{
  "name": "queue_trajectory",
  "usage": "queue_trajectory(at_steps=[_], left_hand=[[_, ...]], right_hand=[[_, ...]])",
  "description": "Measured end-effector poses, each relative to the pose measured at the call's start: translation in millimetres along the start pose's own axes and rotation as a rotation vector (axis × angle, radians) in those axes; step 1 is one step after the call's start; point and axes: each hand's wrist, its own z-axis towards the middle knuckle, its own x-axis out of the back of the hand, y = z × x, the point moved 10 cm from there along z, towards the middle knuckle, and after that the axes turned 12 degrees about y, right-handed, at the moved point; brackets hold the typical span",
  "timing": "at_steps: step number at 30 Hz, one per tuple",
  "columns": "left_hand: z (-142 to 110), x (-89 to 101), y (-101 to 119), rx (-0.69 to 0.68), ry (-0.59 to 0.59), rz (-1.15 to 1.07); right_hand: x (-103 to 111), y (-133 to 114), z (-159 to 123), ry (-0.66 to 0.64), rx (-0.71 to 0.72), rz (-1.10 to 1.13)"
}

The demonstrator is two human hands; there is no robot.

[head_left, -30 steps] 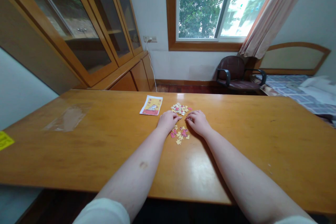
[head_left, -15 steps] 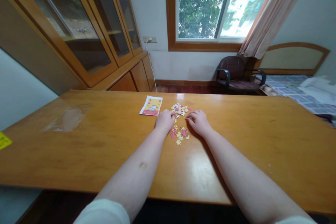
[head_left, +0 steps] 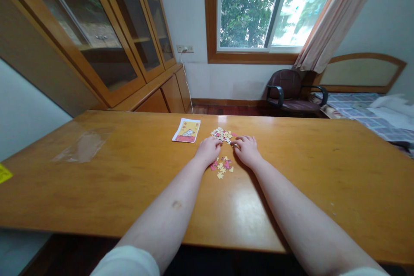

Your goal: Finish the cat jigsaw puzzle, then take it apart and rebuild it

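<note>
Both of my hands rest on a wooden table point(head_left: 129, 181) among small jigsaw pieces. My left hand point(head_left: 208, 148) lies knuckles up, its fingers curled toward a joined cluster of yellow and red pieces point(head_left: 221, 134) and touching its near edge. My right hand point(head_left: 246, 148) sits just right of that cluster, fingertips pinched together at its edge; whether a piece is between them is too small to make out. Several loose pieces point(head_left: 222, 165) lie between my wrists. A picture card point(head_left: 186, 130) showing a cartoon lies left of the cluster.
A clear plastic bag point(head_left: 84, 145) lies flat at the table's left. A yellow slip point(head_left: 4, 173) sits at the far left edge. Beyond the table stand a glass-door cabinet point(head_left: 106, 34), a brown armchair point(head_left: 291, 92) under the window, and a bed point(head_left: 371, 112).
Both hands have edged forward toward the joined cluster. My right hand moved up and slightly right; my left hand now touches the cluster's near edge.
</note>
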Motion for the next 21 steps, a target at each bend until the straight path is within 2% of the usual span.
queue_trajectory(at_steps=[7,13,19,21], left_hand=[[1.3,3.3,-4.7,0.042,0.017,-0.030],[2.9,6.8,-8.8,0.056,0.064,-0.046],[3.2,4.9,-14.1,0.093,0.057,-0.072],[3.5,5.1,-15.8,0.104,0.062,-0.075]], right_hand=[[10.4,18.1,5.2,0.129,-0.101,-0.024],[6.0,-2.4,2.1,0.067,0.051,0.029],[7.4,25.1,8.2,0.084,-0.105,-0.015],[8.6,28.1,8.8,0.108,-0.117,-0.028]])
